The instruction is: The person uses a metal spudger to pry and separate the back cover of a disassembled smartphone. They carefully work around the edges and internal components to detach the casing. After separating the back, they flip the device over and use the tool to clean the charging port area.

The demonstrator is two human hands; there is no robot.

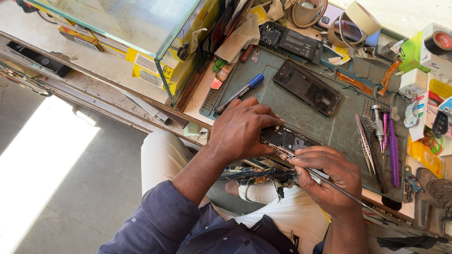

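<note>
My left hand (242,127) grips the near end of an opened phone (292,140) whose black innards face up, pressing it onto the green work mat (343,127). My right hand (327,176) holds a thin metal tool (346,194) like a pen, its tip at the phone's near edge. A separate dark phone back panel (307,87) lies on the mat further away.
A blue-capped marker (241,91) lies left on the mat. Tweezers (366,148) and screwdrivers (387,136) rest at the right. Tape rolls (351,23), a black battery (299,43), small boxes and a glass case (127,23) crowd the bench's back.
</note>
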